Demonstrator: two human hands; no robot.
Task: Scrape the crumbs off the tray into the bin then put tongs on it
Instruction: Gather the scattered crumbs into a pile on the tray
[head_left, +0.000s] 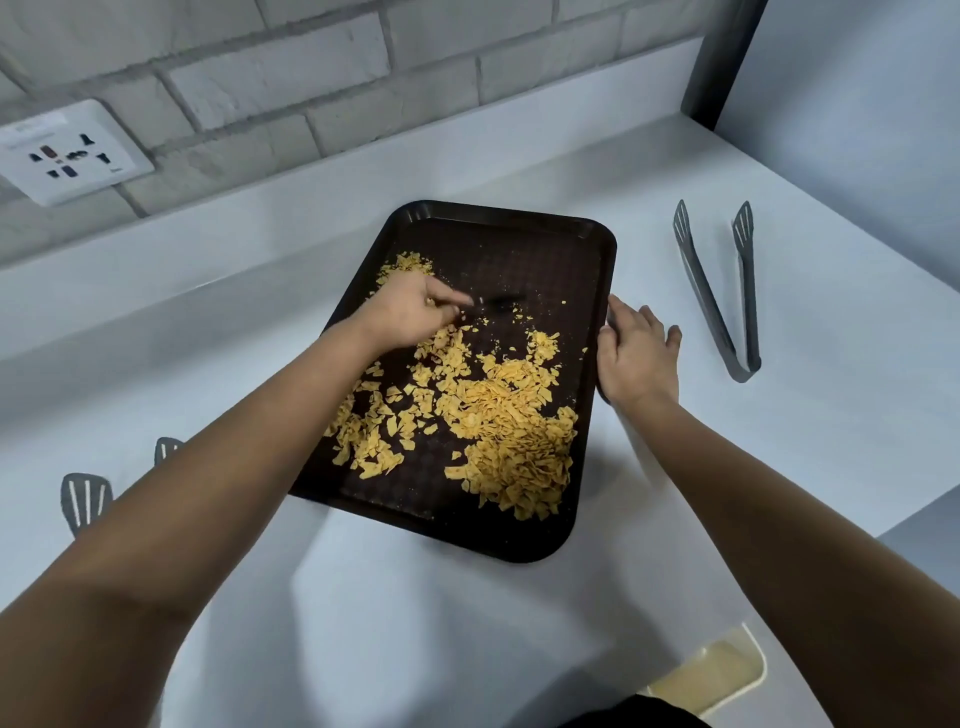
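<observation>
A dark brown tray (550, 249) lies on the white counter, strewn with yellow crumbs (498, 415) that are piled mostly toward its near right side. My left hand (410, 312) is over the tray's middle and grips a dark utensil (501, 304), which is blurred. My right hand (636, 358) rests palm down against the tray's right rim, with its fingers fairly straight. Grey tongs (719, 291) lie spread on the counter to the right of the tray. A white bin (714, 675) with yellowish contents shows below the counter's near right edge.
A second pair of grey slotted tongs (85, 499) lies at the left, partly hidden by my left forearm. A brick wall with a socket plate (62, 150) stands behind the counter. A dark post (722, 57) rises at the back right corner.
</observation>
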